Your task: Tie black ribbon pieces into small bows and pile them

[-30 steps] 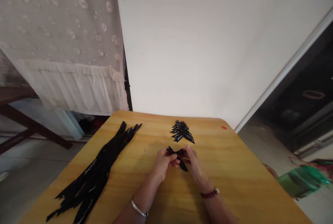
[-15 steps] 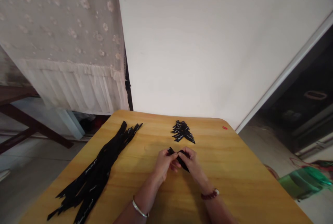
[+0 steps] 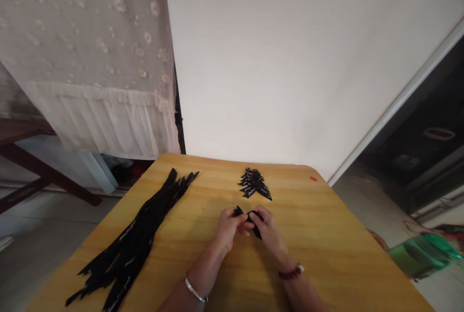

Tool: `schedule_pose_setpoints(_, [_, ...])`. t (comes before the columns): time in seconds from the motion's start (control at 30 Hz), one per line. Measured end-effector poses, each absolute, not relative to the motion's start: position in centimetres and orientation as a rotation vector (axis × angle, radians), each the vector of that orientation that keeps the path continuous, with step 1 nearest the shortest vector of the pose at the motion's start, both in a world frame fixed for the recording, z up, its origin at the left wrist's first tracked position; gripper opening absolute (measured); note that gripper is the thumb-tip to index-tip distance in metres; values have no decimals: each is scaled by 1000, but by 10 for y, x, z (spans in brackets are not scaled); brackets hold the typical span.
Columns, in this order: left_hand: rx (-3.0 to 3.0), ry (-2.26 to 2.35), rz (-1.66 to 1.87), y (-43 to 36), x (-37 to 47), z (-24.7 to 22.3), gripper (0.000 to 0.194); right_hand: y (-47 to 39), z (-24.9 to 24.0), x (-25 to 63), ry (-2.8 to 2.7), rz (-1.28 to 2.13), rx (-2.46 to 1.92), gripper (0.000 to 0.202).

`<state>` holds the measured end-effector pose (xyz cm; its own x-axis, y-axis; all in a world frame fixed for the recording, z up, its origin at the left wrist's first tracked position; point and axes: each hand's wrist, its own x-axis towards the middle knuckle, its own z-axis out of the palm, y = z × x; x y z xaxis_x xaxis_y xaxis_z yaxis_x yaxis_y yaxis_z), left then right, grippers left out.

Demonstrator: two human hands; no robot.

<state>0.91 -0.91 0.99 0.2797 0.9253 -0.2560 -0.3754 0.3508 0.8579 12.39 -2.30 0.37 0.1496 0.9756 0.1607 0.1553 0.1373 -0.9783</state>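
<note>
Between my fingertips is a black ribbon (image 3: 257, 231), held a little above the middle of the table. My left hand (image 3: 229, 227) pinches one part of it, and a short end sticks up past the thumb. My right hand (image 3: 266, 227) is closed on the other part, with a folded length hanging below the fingers. The two thumbs nearly meet, and the exact fold between them is hidden. Just beyond my hands lies a stack of black ribbon bows (image 3: 254, 184) with white lettering. To the left is a long bundle of loose black ribbons (image 3: 139, 234), also with white script.
The yellow wooden table (image 3: 326, 254) stands against a white wall (image 3: 261, 70). A small red piece (image 3: 313, 178) lies at its far right corner. A green translucent bin (image 3: 422, 254) is on the floor at right; a lace curtain (image 3: 105, 61) hangs at left.
My right fingers have shifted slightly on the ribbon, and its hanging part looks shorter and more upright. My left fingers have curled in a little. The bows and bundle stay put.
</note>
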Motion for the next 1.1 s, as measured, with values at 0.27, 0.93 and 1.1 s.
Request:
schedule_pose_setpoints(0.27, [826, 903, 879, -11, 7, 15, 26, -24, 6, 124, -1288, 868, -1290, 24])
schedule_pose_setpoints(0.93, [831, 932, 975, -9, 7, 12, 23, -26, 13, 122, -1165, 950, -1265, 27])
schedule_pose_setpoints(1.1, [777, 961, 1081, -6, 5, 14, 21, -27, 15, 123, -1062, 1190, -1224, 37])
